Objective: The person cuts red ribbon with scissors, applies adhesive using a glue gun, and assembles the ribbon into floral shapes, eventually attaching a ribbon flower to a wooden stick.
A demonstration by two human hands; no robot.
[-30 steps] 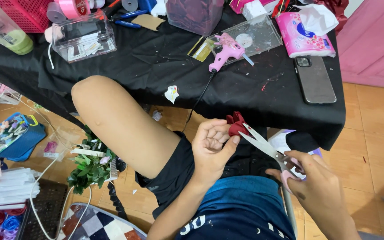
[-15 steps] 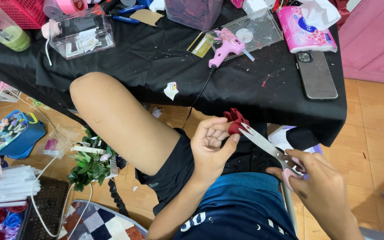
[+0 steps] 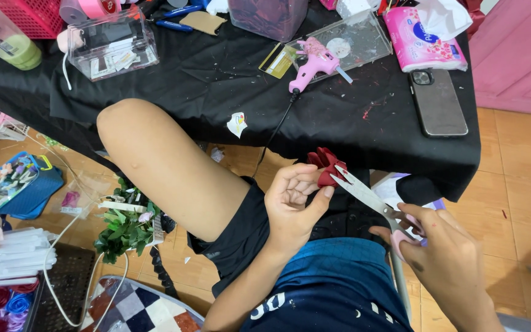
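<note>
Right now the person sits with one bare knee raised beside a low table draped in a black cloth (image 3: 155, 92), working over their lap. Their left hand (image 3: 290, 206) is curled, thumb and fingertips pinching a small dark red flower piece (image 3: 324, 165) that sticks up just above the fingers, close to the table's front edge. Their right hand (image 3: 444, 261) is closed through the pink handles of a pair of scissors (image 3: 370, 200), whose silver blades run up and to the left and stand slightly parted, tips right at the red piece; whether the blades actually touch it I cannot quite tell from this angle. On the cloth behind, a pink glue gun (image 3: 311, 64) rests against a clear plastic tray (image 3: 364, 37), its black cord trailing down over the table edge. A dark phone (image 3: 439, 101) lies flat near the right side, just below a pink tissue pack (image 3: 422, 40). Further left stands a clear plastic box (image 3: 106, 43), and a small scrap of paper (image 3: 236, 124) lies on the cloth near the knee. Down on the floor, left of the leg, sits a bunch of green artificial leaves (image 3: 124, 224).
</note>
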